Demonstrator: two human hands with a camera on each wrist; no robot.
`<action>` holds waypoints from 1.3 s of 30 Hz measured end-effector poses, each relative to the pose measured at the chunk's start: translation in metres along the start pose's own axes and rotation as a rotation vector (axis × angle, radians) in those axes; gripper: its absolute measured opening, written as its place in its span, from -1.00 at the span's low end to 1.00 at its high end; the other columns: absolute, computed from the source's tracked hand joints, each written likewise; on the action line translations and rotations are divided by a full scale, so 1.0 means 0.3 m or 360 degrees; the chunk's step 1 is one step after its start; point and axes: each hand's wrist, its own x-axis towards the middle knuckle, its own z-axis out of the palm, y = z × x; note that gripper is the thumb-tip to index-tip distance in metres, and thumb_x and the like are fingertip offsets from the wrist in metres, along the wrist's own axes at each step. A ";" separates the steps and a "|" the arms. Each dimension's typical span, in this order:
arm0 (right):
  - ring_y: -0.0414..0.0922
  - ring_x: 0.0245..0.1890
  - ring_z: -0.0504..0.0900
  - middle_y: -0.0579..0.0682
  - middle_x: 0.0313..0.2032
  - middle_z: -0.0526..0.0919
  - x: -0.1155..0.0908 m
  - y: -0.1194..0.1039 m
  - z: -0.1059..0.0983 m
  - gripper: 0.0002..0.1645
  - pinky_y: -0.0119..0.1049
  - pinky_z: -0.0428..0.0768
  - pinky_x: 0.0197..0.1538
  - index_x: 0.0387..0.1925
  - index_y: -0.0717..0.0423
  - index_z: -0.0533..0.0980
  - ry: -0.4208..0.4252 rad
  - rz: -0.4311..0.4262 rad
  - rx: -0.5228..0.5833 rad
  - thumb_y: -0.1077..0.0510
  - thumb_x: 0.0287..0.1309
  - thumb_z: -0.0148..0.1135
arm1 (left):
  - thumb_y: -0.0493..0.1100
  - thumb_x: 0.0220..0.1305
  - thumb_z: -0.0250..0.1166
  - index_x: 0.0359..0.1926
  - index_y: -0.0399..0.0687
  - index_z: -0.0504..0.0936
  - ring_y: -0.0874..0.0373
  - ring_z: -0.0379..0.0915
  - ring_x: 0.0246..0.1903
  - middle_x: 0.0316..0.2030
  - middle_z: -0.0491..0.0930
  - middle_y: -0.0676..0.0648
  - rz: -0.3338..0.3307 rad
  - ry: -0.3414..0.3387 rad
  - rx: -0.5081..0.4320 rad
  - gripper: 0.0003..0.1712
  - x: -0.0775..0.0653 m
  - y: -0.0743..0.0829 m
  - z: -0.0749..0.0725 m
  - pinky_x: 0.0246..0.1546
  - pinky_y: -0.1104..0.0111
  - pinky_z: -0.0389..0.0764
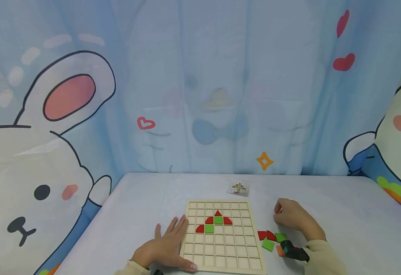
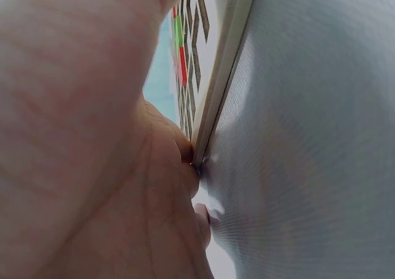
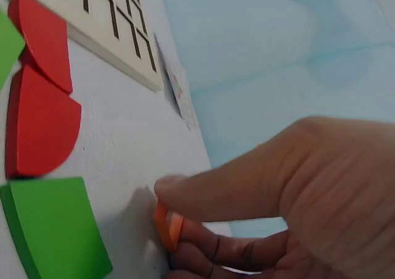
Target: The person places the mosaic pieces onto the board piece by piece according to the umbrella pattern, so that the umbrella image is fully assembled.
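Note:
My left hand [image 1: 167, 244] lies with fingers spread along the left edge of a wooden grid board [image 1: 235, 250], its thumb at the near left corner. On the board sit a red triangle [image 1: 218, 213], red quarter-circle pieces [image 1: 227, 221] and two green squares [image 1: 208, 228]. Right of the board, above the table, my right hand [image 1: 294, 217] pinches a small orange block [image 3: 164, 224] between thumb and fingers. The fingers hide part of it, so its full shape is unclear.
Beside the board's right edge lie loose red quarter-circle pieces [image 3: 46, 121], green squares [image 3: 58, 229] and an orange piece [image 1: 280, 251], near the right wrist's black camera [image 1: 293, 252]. A small pattern card [image 1: 239, 187] lies behind the board. A blue printed curtain [image 1: 221, 76] hangs behind the table.

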 end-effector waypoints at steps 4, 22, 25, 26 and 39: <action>-0.01 -0.29 0.57 0.07 -0.29 0.62 0.013 -0.010 0.010 -0.78 -0.09 0.63 -0.20 -0.14 0.35 0.54 -0.0009 -0.0001 0.0228 0.28 0.30 0.38 | 0.51 0.06 0.53 0.74 -0.12 -0.12 -0.14 -0.42 0.69 0.73 -0.24 -0.11 -0.0007 -0.0003 -0.0001 0.55 0.000 0.002 0.001 0.41 -0.50 -0.36; -0.07 0.02 0.77 0.15 0.11 0.67 0.045 -0.085 0.093 -0.56 -0.21 0.69 0.14 0.35 0.47 0.46 -0.0284 -0.0160 0.1958 0.35 0.56 0.17 | 0.57 0.02 0.51 0.74 -0.13 -0.14 -0.13 -0.44 0.69 0.73 -0.26 -0.12 -0.0016 -0.0015 0.0011 0.59 0.005 -0.001 0.002 0.40 -0.52 -0.37; 0.00 0.08 0.78 0.42 0.30 0.51 0.037 -0.128 0.111 -0.56 -0.17 0.63 0.22 0.37 0.48 0.45 -0.0338 -0.0127 0.2142 0.45 0.55 0.10 | 0.60 0.01 0.49 0.74 -0.13 -0.16 -0.15 -0.44 0.69 0.73 -0.28 -0.13 -0.0003 -0.0026 0.0004 0.61 0.011 -0.006 0.004 0.39 -0.53 -0.36; 0.03 0.10 0.77 0.51 0.37 0.40 0.033 -0.144 0.115 -0.53 -0.15 0.61 0.24 0.39 0.51 0.40 -0.0351 -0.0118 0.2179 0.48 0.54 0.07 | 0.60 0.01 0.49 0.74 -0.13 -0.16 -0.15 -0.44 0.69 0.73 -0.28 -0.13 0.0002 -0.0027 0.0002 0.62 0.012 -0.007 0.005 0.39 -0.53 -0.36; -0.01 -0.16 0.84 0.22 -0.08 0.73 0.002 -0.296 0.172 -0.60 -0.20 0.76 -0.03 0.21 0.60 0.51 -0.0403 -0.0142 0.1720 0.38 0.47 0.19 | 0.65 -0.01 0.46 0.75 -0.10 -0.17 -0.12 -0.47 0.69 0.74 -0.32 -0.09 0.0009 -0.0020 0.0002 0.64 0.019 -0.018 0.014 0.39 -0.51 -0.40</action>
